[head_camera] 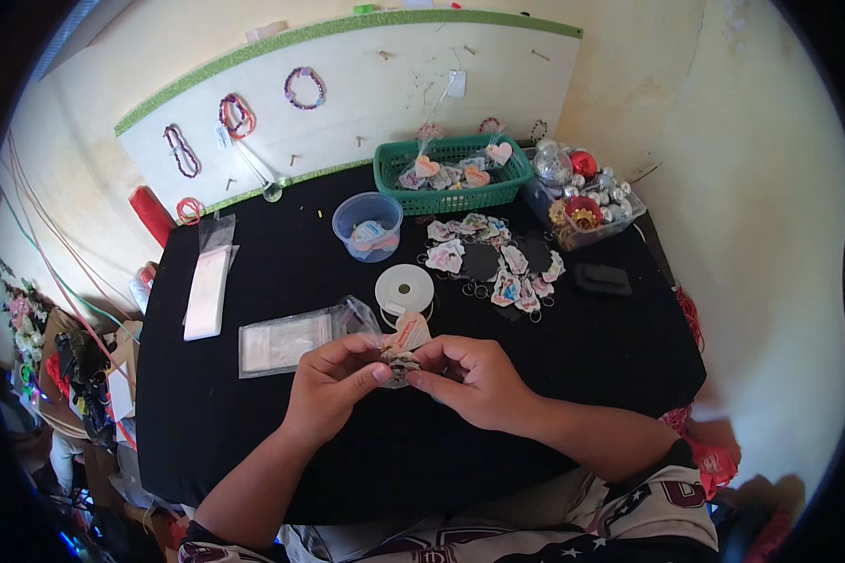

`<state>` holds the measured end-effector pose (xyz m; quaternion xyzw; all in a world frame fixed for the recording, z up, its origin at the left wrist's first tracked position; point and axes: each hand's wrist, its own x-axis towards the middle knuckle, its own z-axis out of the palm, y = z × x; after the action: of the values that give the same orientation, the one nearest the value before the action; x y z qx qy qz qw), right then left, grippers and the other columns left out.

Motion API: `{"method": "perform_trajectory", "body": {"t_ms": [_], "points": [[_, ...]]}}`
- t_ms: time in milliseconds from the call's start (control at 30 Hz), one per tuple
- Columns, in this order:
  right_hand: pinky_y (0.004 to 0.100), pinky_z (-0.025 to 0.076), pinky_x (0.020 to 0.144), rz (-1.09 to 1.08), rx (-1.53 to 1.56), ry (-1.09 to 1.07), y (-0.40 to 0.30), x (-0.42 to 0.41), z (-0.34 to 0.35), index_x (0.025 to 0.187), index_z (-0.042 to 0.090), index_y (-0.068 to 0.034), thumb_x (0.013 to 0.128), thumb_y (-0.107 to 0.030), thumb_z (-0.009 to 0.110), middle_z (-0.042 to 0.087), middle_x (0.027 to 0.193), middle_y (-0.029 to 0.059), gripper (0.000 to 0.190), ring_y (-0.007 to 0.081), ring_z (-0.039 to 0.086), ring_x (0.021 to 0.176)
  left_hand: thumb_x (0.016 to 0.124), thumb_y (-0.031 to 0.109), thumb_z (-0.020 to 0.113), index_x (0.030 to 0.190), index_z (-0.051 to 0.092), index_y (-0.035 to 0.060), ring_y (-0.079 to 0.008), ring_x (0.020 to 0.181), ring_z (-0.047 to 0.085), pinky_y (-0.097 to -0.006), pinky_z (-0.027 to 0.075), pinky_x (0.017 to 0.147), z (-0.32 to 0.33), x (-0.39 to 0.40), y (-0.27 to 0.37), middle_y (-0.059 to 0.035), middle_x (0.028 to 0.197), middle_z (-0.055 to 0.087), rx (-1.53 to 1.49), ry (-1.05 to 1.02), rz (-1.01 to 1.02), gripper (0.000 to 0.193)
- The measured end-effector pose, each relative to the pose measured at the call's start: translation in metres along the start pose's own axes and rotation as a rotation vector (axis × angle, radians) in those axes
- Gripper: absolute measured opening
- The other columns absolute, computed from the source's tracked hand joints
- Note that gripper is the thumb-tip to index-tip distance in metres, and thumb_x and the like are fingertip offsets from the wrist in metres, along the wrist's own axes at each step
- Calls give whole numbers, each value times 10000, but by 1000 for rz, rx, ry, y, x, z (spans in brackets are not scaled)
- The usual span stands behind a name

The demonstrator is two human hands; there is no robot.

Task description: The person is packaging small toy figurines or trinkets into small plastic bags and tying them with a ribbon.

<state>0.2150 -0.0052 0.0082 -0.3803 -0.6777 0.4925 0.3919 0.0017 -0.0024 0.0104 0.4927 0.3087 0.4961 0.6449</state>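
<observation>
Between the fingertips of my left hand (338, 380) and my right hand (475, 380) is a small keychain charm (400, 364); fingers cover part of it. A pink heart-shaped card (410, 332) bearing writing stands just above the charm, apparently attached to it by a small tie. Both thumbs press on the charm from the near side. Right beyond my hands lies a white spool (404, 287). A pack of clear plastic bags (282, 345) rests on the black cloth beside my left hand.
Several printed keychains (514, 267) lie to the right of a blue plastic tub (367, 229) holding cards. Behind are a green basket (451, 204) of bagged pieces and a clear box of Christmas baubles (591, 204). White sleeves (208, 295) lie left. A pegboard (352, 84) carries bracelets.
</observation>
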Motion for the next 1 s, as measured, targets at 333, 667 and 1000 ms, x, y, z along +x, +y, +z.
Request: {"method": "perform_trajectory", "body": {"t_ms": [333, 667, 1000], "points": [[180, 439, 590, 82, 277, 16, 0, 1, 6, 977, 667, -6, 915, -121, 692, 652, 816, -16, 133, 8, 556, 690, 906, 75, 694, 1077, 693, -42, -85, 833, 648, -232, 540, 764, -4, -1, -2, -74, 938, 715, 170, 12, -109, 207], [176, 413, 565, 61, 223, 12, 0, 1, 8, 931, 655, -7, 918, -112, 687, 626, 774, -33, 110, 1, 523, 656, 896, 46, 697, 981, 700, -30, -80, 788, 650, -219, 527, 717, 0, -3, 1, -69, 892, 716, 223, 47, -81, 114], [180, 474, 661, 62, 264, 47, 7, 0, 4, 1047, 657, 10, 931, -100, 661, 670, 904, 23, 160, 32, 600, 777, 900, 49, 694, 1047, 676, -49, -106, 857, 658, -243, 545, 775, -2, -2, -1, -84, 949, 708, 171, 31, -54, 178]]}}
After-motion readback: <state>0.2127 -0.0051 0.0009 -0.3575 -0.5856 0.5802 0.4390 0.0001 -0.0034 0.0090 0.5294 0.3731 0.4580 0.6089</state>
